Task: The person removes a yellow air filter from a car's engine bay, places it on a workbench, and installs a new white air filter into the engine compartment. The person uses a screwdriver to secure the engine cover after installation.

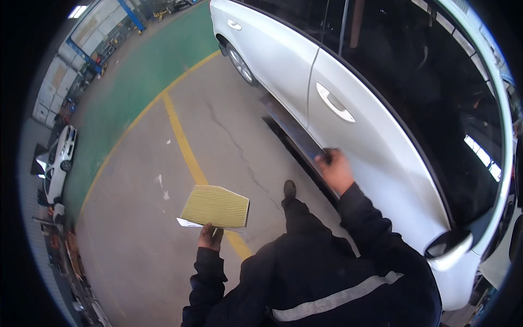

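Note:
My left hand [210, 237] grips a yellowish pleated air filter [215, 207] by its near edge, with the thumb laid over it. Under the filter a strip of white paper [188, 223] sticks out. Beside the white car's front door [376, 147], my right hand [336, 170] is raised with its fingers curled. Something small and dark [326, 157] shows at those fingers; its kind is not clear. The door handle [334, 102] lies beyond the right hand, apart from it.
A dark side step [294, 131] runs low along the car. The wing mirror [449, 249] juts out at the lower right. Yellow lines [182, 139] cross the grey floor, with a green lane beyond. Another white car [59, 163] stands far left, near blue lift posts [84, 54].

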Demonstrator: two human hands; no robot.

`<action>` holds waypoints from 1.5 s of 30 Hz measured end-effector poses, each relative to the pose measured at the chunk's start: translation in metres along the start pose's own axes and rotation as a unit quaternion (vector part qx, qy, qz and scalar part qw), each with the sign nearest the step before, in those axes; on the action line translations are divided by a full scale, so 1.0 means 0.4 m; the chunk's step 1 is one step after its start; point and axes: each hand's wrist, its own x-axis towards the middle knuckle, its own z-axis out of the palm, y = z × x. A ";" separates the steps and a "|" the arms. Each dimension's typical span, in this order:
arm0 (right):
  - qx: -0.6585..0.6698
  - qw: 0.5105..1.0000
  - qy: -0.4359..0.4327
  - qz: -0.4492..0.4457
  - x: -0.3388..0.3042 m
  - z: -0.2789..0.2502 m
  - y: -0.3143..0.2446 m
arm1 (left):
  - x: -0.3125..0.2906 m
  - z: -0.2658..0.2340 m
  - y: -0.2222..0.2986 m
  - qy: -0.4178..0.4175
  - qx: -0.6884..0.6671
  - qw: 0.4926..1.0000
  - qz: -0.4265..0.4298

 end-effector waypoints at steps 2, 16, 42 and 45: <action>-0.092 0.988 0.123 0.004 0.184 0.083 0.042 | 0.184 -0.019 0.078 0.049 -0.011 0.999 0.000; -0.277 0.905 0.177 0.269 0.631 0.224 -0.011 | 0.935 0.443 0.490 -0.013 0.170 0.981 -0.088; 0.163 0.149 0.829 0.514 -0.822 0.940 -0.845 | 1.245 1.004 0.321 -0.406 0.595 0.627 -0.297; 0.154 0.006 0.942 0.299 -0.656 0.888 -0.931 | 1.201 1.127 0.244 -0.441 0.613 0.570 -0.325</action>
